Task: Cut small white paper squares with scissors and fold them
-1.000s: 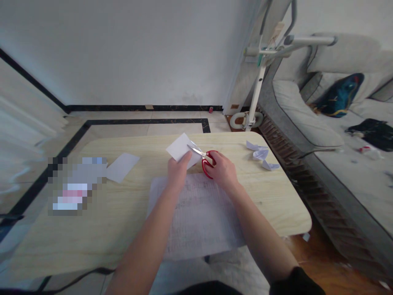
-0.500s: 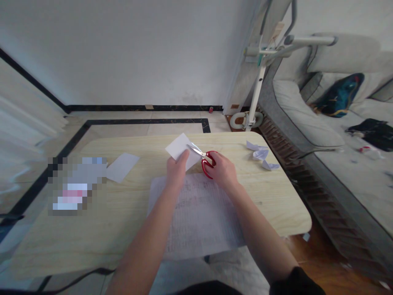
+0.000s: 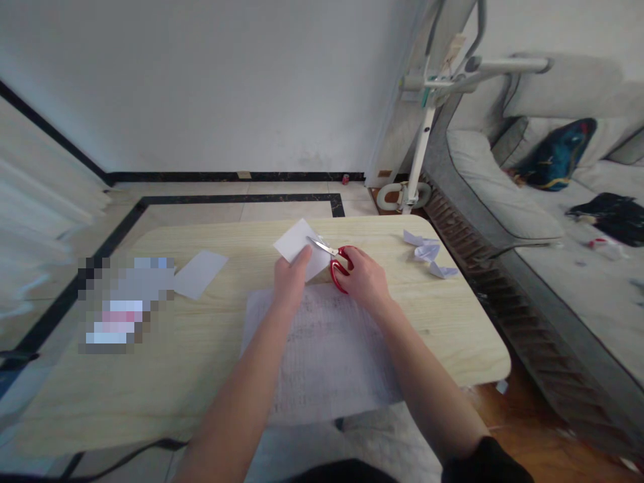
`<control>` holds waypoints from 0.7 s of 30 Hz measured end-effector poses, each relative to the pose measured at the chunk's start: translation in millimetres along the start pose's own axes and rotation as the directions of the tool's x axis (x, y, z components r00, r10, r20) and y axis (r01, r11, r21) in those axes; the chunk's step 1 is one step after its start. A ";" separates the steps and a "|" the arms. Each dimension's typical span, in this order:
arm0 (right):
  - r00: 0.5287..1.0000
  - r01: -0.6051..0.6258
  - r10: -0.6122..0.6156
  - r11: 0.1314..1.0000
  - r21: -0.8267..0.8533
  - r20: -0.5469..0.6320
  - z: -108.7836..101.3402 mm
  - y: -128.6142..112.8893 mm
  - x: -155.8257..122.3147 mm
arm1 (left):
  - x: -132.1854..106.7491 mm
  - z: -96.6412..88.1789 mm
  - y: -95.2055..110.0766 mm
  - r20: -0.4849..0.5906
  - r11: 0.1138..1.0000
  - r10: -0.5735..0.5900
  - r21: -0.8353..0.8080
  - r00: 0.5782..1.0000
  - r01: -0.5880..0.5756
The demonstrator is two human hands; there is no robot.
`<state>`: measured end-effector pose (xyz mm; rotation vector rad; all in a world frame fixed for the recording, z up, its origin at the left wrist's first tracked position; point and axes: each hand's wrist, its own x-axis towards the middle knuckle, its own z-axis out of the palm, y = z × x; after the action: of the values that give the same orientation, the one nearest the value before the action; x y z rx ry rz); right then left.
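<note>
My left hand (image 3: 292, 272) pinches a white piece of paper (image 3: 296, 239) above the table, thumb on top. My right hand (image 3: 366, 276) is closed round the red handles of a pair of scissors (image 3: 340, 268). The blades point left and lie across the right part of the paper, close to my left thumb. Below both hands a large printed sheet (image 3: 332, 355) lies on the table, partly covered by my forearms. Another white piece of paper (image 3: 201, 274) rests to the left, and several folded paper scraps (image 3: 427, 253) lie to the right.
The light wooden table (image 3: 453, 329) has rounded corners. A pixelated patch hides something at its left. Beyond the right edge stand a grey sofa (image 3: 493, 181) and a white metal stand (image 3: 421, 154). A dark strap (image 3: 151, 448) hangs by the near left edge.
The scissor blades have drawn closer together on the paper. The paper and my left hand have shifted very slightly right.
</note>
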<state>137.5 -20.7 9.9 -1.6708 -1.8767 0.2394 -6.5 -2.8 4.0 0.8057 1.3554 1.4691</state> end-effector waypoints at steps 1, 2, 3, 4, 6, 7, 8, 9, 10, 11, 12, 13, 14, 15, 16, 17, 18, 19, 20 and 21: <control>1.000 0.000 0.000 1.000 0.002 0.001 -0.2 0.1 0.0 | -0.3 -0.2 0.4 0.004 1.000 0.003 -0.006 1.000 -0.003; 1.000 0.000 0.000 1.000 0.002 0.005 -0.5 0.2 0.0 | -0.6 -0.5 0.9 0.010 1.000 0.005 -0.007 1.000 -0.005; 1.000 -0.001 0.001 1.000 0.003 0.008 -0.9 0.4 0.0 | -1.1 -0.9 1.7 0.016 1.000 0.007 -0.006 1.000 -0.007; 1.000 -0.002 0.002 1.000 0.004 0.011 -1.3 0.5 0.1 | -1.5 -1.2 2.5 0.022 1.000 0.008 -0.006 1.000 -0.008; 1.000 -0.002 0.002 1.000 0.008 0.015 -2.1 0.8 0.3 | -2.4 -1.7 4.3 0.034 1.000 0.004 -0.013 0.999 -0.004; 1.000 -0.004 0.004 1.000 0.009 0.016 -2.3 0.9 0.5 | -2.8 -1.8 5.3 0.037 1.000 0.002 -0.014 0.999 -0.001; 1.000 -0.007 0.007 1.000 0.009 0.018 -2.5 1.0 0.6 | -3.1 -1.8 6.1 0.036 1.000 -0.001 -0.012 0.999 0.001; 1.000 -0.010 0.010 1.000 0.008 0.023 -2.6 1.1 0.8 | -3.3 -1.8 6.9 0.030 1.000 -0.003 -0.009 1.000 0.003; 1.000 -0.014 0.014 1.000 0.006 0.027 -2.6 1.2 0.9 | -3.5 -1.8 7.4 0.025 1.000 -0.004 -0.002 1.000 0.004; 0.999 -0.019 0.019 1.000 0.003 0.032 -2.5 1.3 1.1 | -3.5 -1.7 7.8 0.020 1.000 -0.004 0.004 1.000 0.004; 0.999 -0.022 0.022 1.000 0.000 0.036 -2.4 1.3 1.2 | -3.5 -1.6 8.1 0.016 1.000 -0.004 0.005 1.000 0.004; 0.999 -0.024 0.024 1.000 -0.003 0.038 -2.3 1.4 1.3 | -3.5 -1.5 8.4 0.015 1.000 -0.008 0.000 1.000 0.008; 0.999 -0.024 0.025 1.000 -0.007 0.038 -2.1 1.5 1.3 | -3.5 -1.3 8.6 0.013 1.000 -0.013 -0.008 1.000 0.013; 0.999 -0.025 0.026 1.000 -0.011 0.037 -1.9 1.6 1.3 | -3.6 -1.1 9.0 0.014 1.000 -0.020 -0.013 1.000 0.020; 0.999 -0.026 0.027 1.000 -0.015 0.035 -1.7 1.7 1.3 | -3.8 -0.9 9.5 0.015 1.000 -0.027 -0.016 1.000 0.027; 0.999 -0.025 0.026 1.000 -0.019 0.033 -1.6 1.8 1.3 | -4.0 -0.7 10.1 0.012 0.999 -0.033 -0.016 0.999 0.034; 0.999 -0.023 0.023 1.000 -0.020 0.031 -1.4 1.8 1.2 | -4.2 -0.6 10.7 0.008 0.999 -0.039 -0.013 0.999 0.039; 0.999 -0.019 0.020 1.000 -0.020 0.029 -1.3 1.8 1.1 | -4.5 -0.5 11.3 0.004 0.999 -0.041 -0.007 0.999 0.041; 1.000 -0.015 0.015 1.000 -0.018 0.027 -1.3 1.8 0.9 | -4.7 -0.5 11.8 0.003 0.999 -0.042 0.000 0.999 0.042; 1.000 -0.009 0.009 1.000 -0.017 0.024 -1.3 1.8 0.7 | -4.9 -0.5 12.1 0.005 0.999 -0.039 0.008 0.999 0.039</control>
<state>139.7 -20.0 10.2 -1.6947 -1.8943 0.2494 -7.8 -6.7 16.4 0.7832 1.3666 1.4320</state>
